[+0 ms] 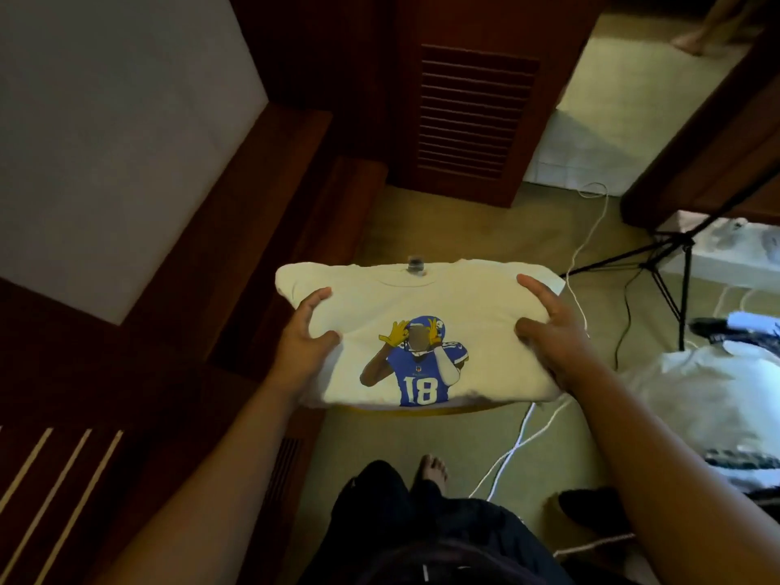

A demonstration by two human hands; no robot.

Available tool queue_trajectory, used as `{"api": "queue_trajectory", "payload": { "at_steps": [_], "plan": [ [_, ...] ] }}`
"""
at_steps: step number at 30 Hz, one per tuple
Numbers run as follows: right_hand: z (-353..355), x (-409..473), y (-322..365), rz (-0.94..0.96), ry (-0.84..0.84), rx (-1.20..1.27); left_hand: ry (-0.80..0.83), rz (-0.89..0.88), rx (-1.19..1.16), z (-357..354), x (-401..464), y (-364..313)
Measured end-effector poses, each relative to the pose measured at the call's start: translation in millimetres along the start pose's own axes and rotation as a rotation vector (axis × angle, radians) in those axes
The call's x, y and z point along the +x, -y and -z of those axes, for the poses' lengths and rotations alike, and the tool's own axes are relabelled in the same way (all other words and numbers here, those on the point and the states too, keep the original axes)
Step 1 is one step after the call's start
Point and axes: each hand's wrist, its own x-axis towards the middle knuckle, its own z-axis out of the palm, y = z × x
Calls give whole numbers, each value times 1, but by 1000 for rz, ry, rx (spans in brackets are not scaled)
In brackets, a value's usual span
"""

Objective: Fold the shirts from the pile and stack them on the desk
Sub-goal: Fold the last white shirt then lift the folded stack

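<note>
A folded white T-shirt (pixel 418 306), printed with a football player in a blue number 18 jersey, is held in the air above the carpet. My left hand (pixel 301 344) grips its left edge, thumb on top and fingers underneath. My right hand (pixel 553 331) grips the right edge the same way. A yellow edge shows just under the shirt's near side. More white garments (pixel 713 399) lie in a heap at the right. The dark wooden desk (pixel 139 314) runs along the left.
A white panel (pixel 105 133) lies on the desk. A louvred wooden cabinet (pixel 477 111) stands ahead. A black tripod (pixel 671 263) and white cables (pixel 519 437) cross the carpet at the right. My dark trousers and bare foot (pixel 432 470) are below.
</note>
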Motion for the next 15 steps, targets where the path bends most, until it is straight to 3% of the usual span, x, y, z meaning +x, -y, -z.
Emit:
{"api": "queue_trajectory", "payload": {
  "at_steps": [3, 15],
  "plan": [
    [-7, 42, 28, 32, 36, -124, -56, 21, -42, 1, 25, -14],
    [-114, 209, 128, 104, 320, -147, -406, 105, -174, 48, 136, -48]
  ]
}}
